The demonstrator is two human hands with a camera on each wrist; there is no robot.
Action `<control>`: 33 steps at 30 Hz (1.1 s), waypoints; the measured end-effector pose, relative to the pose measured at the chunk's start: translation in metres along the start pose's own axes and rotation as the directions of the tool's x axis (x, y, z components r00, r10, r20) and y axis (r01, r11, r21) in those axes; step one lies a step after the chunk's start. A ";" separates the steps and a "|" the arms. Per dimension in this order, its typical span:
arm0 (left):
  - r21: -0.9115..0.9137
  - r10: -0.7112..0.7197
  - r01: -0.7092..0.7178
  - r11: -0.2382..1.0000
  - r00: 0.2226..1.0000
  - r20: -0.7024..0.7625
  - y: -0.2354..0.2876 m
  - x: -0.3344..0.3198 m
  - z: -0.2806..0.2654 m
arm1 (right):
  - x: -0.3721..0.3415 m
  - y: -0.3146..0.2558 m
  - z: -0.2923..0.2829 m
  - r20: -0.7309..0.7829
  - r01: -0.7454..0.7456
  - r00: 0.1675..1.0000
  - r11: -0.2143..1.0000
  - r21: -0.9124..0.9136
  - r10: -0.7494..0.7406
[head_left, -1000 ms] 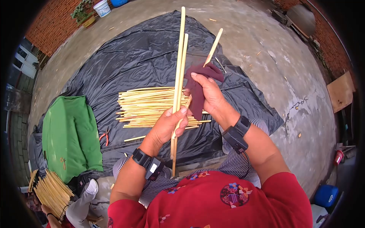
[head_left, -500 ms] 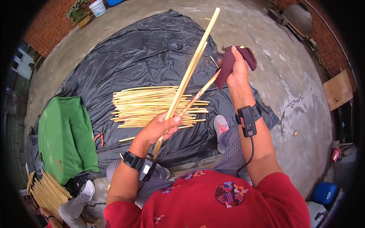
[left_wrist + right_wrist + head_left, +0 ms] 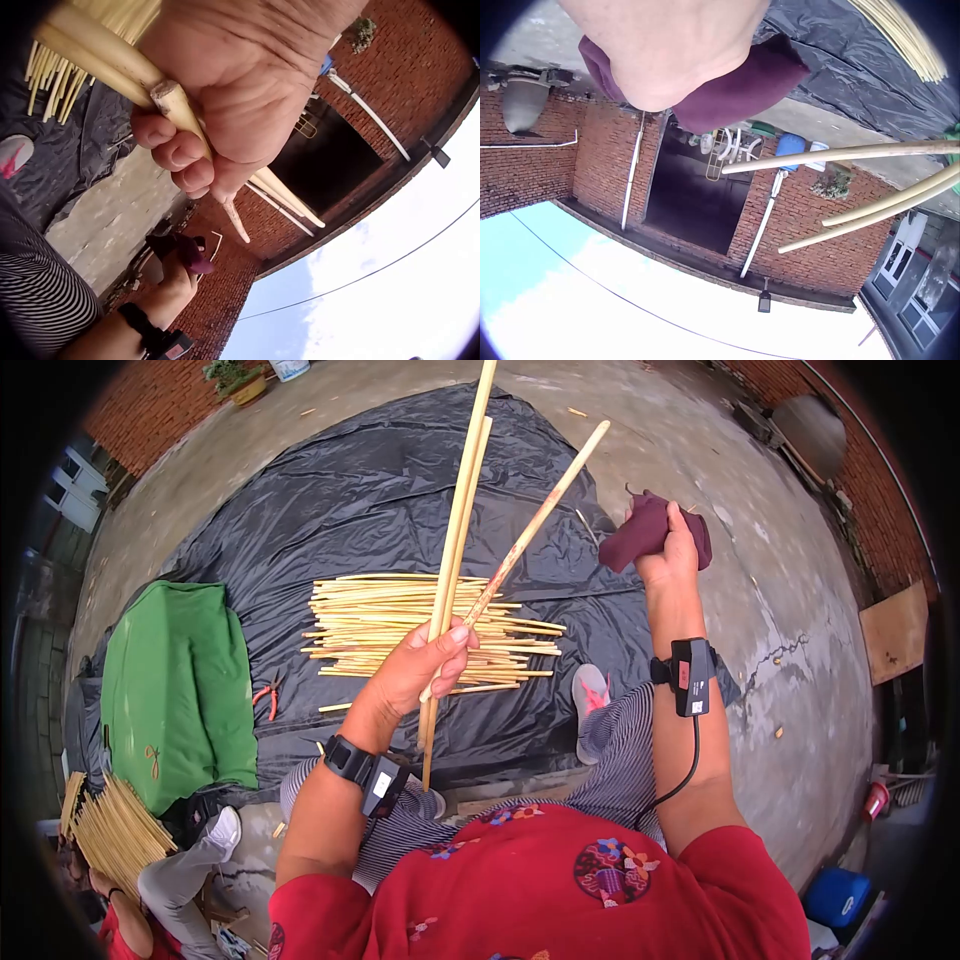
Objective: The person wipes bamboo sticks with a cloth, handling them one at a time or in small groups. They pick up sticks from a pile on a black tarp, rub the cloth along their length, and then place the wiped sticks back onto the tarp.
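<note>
Left hand curls round three pale-yellow, peeled wooden sticks; two stand nearly together, while a thinner one with reddish blotches slants away toward the right. Well apart from them, the right hand pinches a crumpled dark-maroon cloth between thumb and fingers.

Behind the left hand in the head view lies a loose pile of pale-yellow sticks on a wrinkled black plastic sheet. Red-handled pliers lie between that pile and a draped green cloth. Farther down the left side are a thick bundle of sticks and another person's grey-trousered leg. Striped knees and a grey-and-pink shoe take up the near side below the hands.

Past the sheet's slanting right edge, near the right hand, cracked grey concrete spreads toward a flat brown board. Concrete also runs beyond the sheet's far edge toward a red-brick wall.
</note>
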State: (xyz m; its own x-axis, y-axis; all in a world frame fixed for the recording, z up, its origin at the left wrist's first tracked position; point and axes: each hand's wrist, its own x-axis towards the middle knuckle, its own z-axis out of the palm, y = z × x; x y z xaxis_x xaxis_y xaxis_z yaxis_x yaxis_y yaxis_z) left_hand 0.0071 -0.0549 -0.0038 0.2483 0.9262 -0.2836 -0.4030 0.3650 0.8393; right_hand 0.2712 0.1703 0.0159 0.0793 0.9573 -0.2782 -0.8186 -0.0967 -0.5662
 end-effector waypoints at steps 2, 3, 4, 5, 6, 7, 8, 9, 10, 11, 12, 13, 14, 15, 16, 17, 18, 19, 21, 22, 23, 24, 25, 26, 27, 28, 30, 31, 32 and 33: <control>-0.017 0.018 -0.018 1.000 1.000 -0.022 0.000 0.003 0.000 | -0.036 0.015 0.021 0.232 -0.151 0.953 0.969 -0.195 0.195; -0.013 0.009 -0.009 1.000 1.000 -0.013 -0.002 0.005 0.002 | -0.052 0.024 0.028 0.311 -0.253 0.894 0.936 -0.245 0.323; -0.009 -0.001 0.001 1.000 1.000 -0.005 -0.003 0.008 0.003 | -0.064 0.034 0.034 0.420 -0.297 0.815 0.910 -0.289 0.399; 0.022 -0.013 0.012 1.000 1.000 0.020 -0.004 0.011 0.004 | -0.067 0.042 0.035 0.436 -0.312 0.797 0.903 -0.295 0.418; 0.064 -0.015 0.014 0.998 1.000 0.023 -0.007 0.013 0.007 | -0.069 0.051 0.033 0.450 -0.328 0.779 0.895 -0.301 0.437; 0.104 -0.019 0.016 0.994 0.999 0.026 -0.010 0.015 0.011 | -0.072 0.056 0.033 0.435 -0.295 0.802 0.904 -0.309 0.410; 0.145 -0.020 0.016 0.989 0.999 0.030 -0.013 0.017 0.015 | -0.075 0.060 0.034 0.422 -0.259 0.823 0.912 -0.319 0.381; 0.235 -0.034 0.026 0.972 0.999 0.029 -0.015 0.018 0.019 | -0.077 0.064 0.036 0.410 -0.222 0.842 0.918 -0.329 0.350; 0.235 -0.053 0.047 0.971 0.998 0.020 -0.015 0.017 0.024 | -0.076 0.070 0.037 0.396 -0.244 0.851 0.928 -0.283 0.345; 0.236 -0.073 0.068 0.969 0.997 0.012 -0.014 0.015 0.030 | -0.075 0.071 0.037 0.393 -0.261 0.842 0.917 -0.301 0.369; 0.236 -0.092 0.089 0.968 0.996 0.003 -0.014 0.014 0.032 | -0.075 0.071 0.036 0.389 -0.278 0.833 0.906 -0.319 0.393; 0.258 -0.098 0.096 0.961 0.995 -0.007 -0.015 0.016 0.029 | -0.075 0.072 0.036 0.388 -0.277 0.830 0.900 -0.337 0.401; 0.238 -0.075 0.069 0.969 0.997 0.016 -0.016 0.018 0.025 | -0.075 0.072 0.035 0.388 -0.276 0.826 0.894 -0.354 0.409; 0.217 -0.053 0.044 0.975 0.998 0.037 -0.018 0.020 0.021 | -0.075 0.073 0.035 0.386 -0.276 0.822 0.887 -0.371 0.418; 0.196 -0.030 0.018 0.981 0.998 0.056 -0.017 0.021 0.019 | -0.080 0.075 0.035 0.413 -0.296 0.794 0.877 -0.378 0.445; 0.183 -0.012 0.001 0.983 0.998 0.058 -0.017 0.023 0.019 | -0.088 0.081 0.034 0.417 -0.296 0.782 0.865 -0.404 0.463; 0.139 0.009 -0.018 0.990 0.998 0.063 -0.016 0.024 0.019 | -0.097 0.086 0.034 0.421 -0.296 0.770 0.853 -0.430 0.479; 0.095 0.031 -0.037 0.995 0.997 0.067 -0.015 0.024 0.020 | -0.104 0.093 0.032 0.401 -0.312 0.762 0.830 -0.463 0.509; 0.042 0.070 -0.073 0.996 0.995 0.073 -0.015 0.026 0.016 | -0.110 0.097 0.029 0.418 -0.322 0.702 0.781 -0.536 0.576; 0.038 0.078 -0.080 0.996 0.995 0.061 -0.014 0.026 0.015 | -0.111 0.099 0.028 0.453 -0.314 0.654 0.762 -0.567 0.606; 0.036 0.084 -0.086 0.996 0.995 0.050 -0.013 0.026 0.013 | -0.112 0.097 0.026 0.444 -0.332 0.624 0.732 -0.594 0.643; 0.033 0.090 -0.092 0.995 0.995 0.040 -0.013 0.026 0.012 | -0.114 0.095 0.025 0.434 -0.349 0.593 0.702 -0.621 0.678; -0.002 0.092 -0.092 0.996 0.993 0.068 -0.012 0.025 0.012 | -0.117 0.093 0.025 0.422 -0.363 0.561 0.670 -0.648 0.712; -0.041 0.071 -0.068 0.997 0.995 0.076 -0.011 0.025 0.014 | -0.117 0.094 0.024 0.418 -0.370 0.566 0.672 -0.642 0.711; -0.078 0.051 -0.044 0.996 0.995 0.085 -0.010 0.023 0.016 | -0.116 0.098 0.021 0.415 -0.375 0.571 0.675 -0.636 0.708; -0.116 0.032 -0.021 0.993 0.995 0.094 -0.010 0.022 0.018 | -0.117 0.099 0.021 0.411 -0.380 0.576 0.677 -0.630 0.706; -0.137 0.017 0.002 0.991 0.991 0.136 -0.014 0.022 0.014 | -0.121 0.096 0.023 0.406 -0.340 0.595 0.675 -0.655 0.694; -0.137 0.005 0.012 0.990 0.993 0.121 -0.015 0.022 0.017 | -0.122 0.096 0.024 0.403 -0.317 0.612 0.677 -0.664 0.681; -0.137 -0.007 0.021 0.990 0.994 0.106 -0.015 0.023 0.018 | -0.122 0.096 0.025 0.401 -0.293 0.628 0.680 -0.672 0.667; -0.122 0.006 0.011 0.992 0.990 0.138 -0.016 0.025 0.014 | -0.121 0.096 0.025 0.402 -0.289 0.623 0.675 -0.679 0.671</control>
State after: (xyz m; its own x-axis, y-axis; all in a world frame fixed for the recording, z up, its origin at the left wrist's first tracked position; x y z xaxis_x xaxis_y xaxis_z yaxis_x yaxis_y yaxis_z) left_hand 0.0323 -0.0393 -0.0180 0.3653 0.9064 -0.2120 -0.5046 0.3842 0.7731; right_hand 0.1685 0.0523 0.0146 -0.7286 0.6411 -0.2411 -0.1896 -0.5270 -0.8284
